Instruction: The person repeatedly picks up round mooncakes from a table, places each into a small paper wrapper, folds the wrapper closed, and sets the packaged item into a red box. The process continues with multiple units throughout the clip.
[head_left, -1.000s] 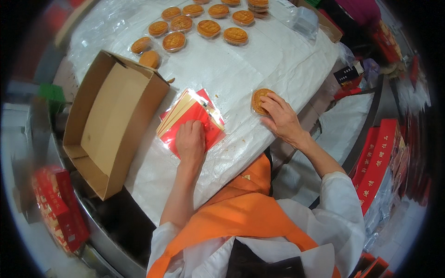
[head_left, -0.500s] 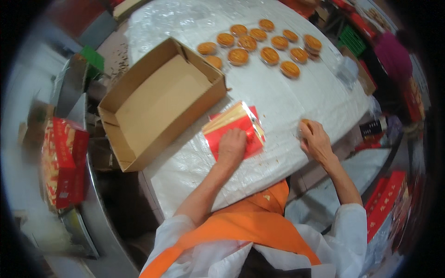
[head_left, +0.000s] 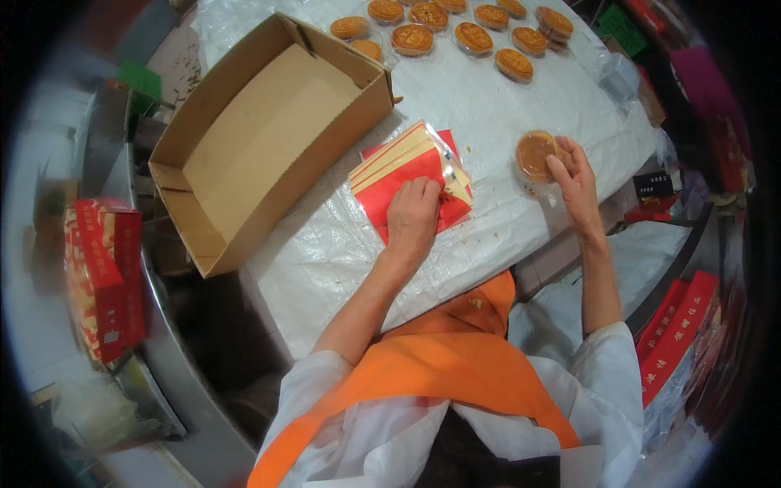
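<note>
My right hand (head_left: 576,185) grips a round mooncake (head_left: 534,154) in a clear plastic tray by its right edge, over the right part of the table. The mooncake's smooth brown face shows. Against a fanned stack of red and gold packaging bags (head_left: 399,184) in front of me lies my left hand (head_left: 413,215). Its fingers are bent together on the top red bag; the fingertips are partly hidden. Further back, several patterned golden mooncakes (head_left: 412,39) sit in clear trays. Two at the far right are stacked (head_left: 555,24).
An open cardboard box (head_left: 268,146) stands on the left of the white-covered table (head_left: 325,305), close to the bags. Red printed boxes (head_left: 104,281) sit on a metal counter at the left. Crumbs lie near the bags. Clear plastic (head_left: 620,79) rests at the table's right edge.
My right hand has lifted and turned the mooncake, so its flat face now shows. My left hand stays on the bags. The whole view has shifted, with the table's things appearing higher.
</note>
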`<state>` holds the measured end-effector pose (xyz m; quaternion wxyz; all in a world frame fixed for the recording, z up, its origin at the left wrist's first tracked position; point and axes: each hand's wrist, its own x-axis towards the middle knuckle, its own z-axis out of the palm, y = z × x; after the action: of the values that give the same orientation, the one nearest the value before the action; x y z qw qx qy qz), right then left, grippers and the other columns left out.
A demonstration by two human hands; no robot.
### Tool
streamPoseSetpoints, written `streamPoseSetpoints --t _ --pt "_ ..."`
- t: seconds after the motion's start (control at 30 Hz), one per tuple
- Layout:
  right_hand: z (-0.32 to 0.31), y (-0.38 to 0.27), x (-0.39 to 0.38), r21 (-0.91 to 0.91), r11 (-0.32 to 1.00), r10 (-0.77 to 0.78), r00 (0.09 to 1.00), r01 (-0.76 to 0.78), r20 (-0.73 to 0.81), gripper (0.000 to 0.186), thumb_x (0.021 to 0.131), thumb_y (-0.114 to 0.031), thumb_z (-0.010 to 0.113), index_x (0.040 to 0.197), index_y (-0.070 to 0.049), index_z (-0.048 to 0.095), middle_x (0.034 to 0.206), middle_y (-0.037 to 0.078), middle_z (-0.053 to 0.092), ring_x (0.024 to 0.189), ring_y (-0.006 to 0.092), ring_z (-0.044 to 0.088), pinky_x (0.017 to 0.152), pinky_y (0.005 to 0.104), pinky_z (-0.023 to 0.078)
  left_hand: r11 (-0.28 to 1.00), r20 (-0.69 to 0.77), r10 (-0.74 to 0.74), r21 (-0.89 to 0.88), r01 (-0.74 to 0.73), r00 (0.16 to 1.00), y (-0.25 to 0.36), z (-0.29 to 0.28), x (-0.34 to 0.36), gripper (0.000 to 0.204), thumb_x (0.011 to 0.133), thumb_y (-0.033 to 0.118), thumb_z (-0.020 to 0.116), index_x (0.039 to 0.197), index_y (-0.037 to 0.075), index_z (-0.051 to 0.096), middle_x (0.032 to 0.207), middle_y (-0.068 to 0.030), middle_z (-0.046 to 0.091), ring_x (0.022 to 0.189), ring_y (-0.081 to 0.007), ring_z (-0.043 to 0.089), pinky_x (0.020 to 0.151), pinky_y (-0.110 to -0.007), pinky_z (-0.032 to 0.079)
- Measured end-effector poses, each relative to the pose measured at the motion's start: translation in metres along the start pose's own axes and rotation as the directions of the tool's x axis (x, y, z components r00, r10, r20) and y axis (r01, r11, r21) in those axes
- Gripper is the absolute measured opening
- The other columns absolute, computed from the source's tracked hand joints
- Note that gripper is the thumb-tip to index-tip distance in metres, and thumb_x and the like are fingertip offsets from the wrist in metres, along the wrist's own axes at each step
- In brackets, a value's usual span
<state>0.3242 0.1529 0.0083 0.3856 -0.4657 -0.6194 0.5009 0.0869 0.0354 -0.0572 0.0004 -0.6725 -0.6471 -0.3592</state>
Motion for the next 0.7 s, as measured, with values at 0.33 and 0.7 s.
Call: streamPoseSetpoints --t 0.33,0.7 --pt "0.094 0.009 -0.007 0.296 0.903 0.255 0.942 -0.312 0.217 0.043 0.092 -0.019 0.061 0.126 0.002 0.045 0.108 0.009 0.059 0.09 0.0116 0.058 0.078 0.0255 0.05 0.99 -0.072 -0.063 -0.128 0.053 0.995 -0.001 -0.005 -0.001 0.021 0.073 -0.001 0.062 0.093 0.002 0.056 0.102 -0.0147 0.058 0.092 -0.0304 0.057 0.073 -0.038 0.047" --pt "0.086 -0.003 -0.008 0.061 0.964 0.225 0.916 -0.26 0.333 0.045 0.094 -0.019 0.058 0.131 -0.002 0.039 0.096 0.001 0.06 0.078 0.0043 0.053 0.067 0.0179 0.044 0.961 -0.106 0.032 -0.272 -0.059 0.994 0.008 -0.019 0.013 0.018 0.075 -0.001 0.061 0.092 0.0 0.056 0.113 -0.0148 0.057 0.104 -0.033 0.055 0.086 -0.042 0.044"
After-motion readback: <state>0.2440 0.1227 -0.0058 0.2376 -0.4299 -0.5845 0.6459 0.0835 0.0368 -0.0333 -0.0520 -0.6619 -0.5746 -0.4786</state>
